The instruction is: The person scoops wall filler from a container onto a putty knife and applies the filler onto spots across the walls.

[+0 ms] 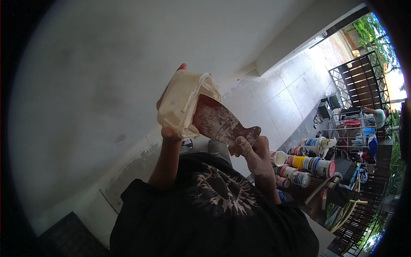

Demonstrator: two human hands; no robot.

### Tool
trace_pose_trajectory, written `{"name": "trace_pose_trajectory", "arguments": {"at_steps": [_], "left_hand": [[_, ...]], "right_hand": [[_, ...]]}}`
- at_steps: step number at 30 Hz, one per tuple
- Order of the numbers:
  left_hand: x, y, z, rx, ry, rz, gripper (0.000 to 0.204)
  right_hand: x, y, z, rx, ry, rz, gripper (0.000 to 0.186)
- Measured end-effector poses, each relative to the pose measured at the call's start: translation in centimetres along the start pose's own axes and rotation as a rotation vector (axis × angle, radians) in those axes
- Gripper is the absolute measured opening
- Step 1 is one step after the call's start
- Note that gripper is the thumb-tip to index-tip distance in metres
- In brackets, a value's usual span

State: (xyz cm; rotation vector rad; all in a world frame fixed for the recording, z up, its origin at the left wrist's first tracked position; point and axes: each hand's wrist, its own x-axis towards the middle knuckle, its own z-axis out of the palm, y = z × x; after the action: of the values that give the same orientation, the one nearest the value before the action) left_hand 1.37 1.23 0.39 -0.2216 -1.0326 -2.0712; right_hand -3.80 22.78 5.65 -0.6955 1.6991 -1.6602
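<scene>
My left hand (170,133) holds a cream plastic tub (176,102) tilted on its side, its opening facing right. A fingertip shows above the tub and the thumb below it; the rest of that hand is hidden behind. Pale paste coats the tub's rim and inner edge. In my right hand (258,156), fingers closed round the narrow end, is a wide reddish-brown putty knife (216,122) streaked with the same paste. Its broad end reaches into the mouth of the tub, and how far in cannot be seen. Dried paste whitens my right fingers and wrist.
A pale wall (98,73) rises on the left and ahead. Several paint buckets (314,166) stand at the right, beside a metal drying rack (342,128) with cloths. Another person's sleeve (379,118) shows by the rack. Beyond is a slatted gate (363,81) over the tiled floor (282,103).
</scene>
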Motion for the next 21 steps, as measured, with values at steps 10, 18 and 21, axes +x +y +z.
{"name": "trace_pose_trajectory", "arguments": {"at_steps": [10, 18, 21], "left_hand": [[-1.6, -1.7, 0.5, 0.252, 0.13, 0.012, 0.122], [-1.8, -4.3, -0.2, 0.372, 0.097, 0.014, 0.122], [-1.6, -4.5, -0.2, 0.417, 0.08, 0.017, 0.122]], "right_hand": [[0.2, 0.0, 1.0, 0.331, 0.022, 0.086, 0.035], [0.4, 0.0, 0.5, 0.785, -0.022, 0.221, 0.027], [0.2, -0.3, 0.4, 0.889, 0.023, 0.339, 0.024]]}}
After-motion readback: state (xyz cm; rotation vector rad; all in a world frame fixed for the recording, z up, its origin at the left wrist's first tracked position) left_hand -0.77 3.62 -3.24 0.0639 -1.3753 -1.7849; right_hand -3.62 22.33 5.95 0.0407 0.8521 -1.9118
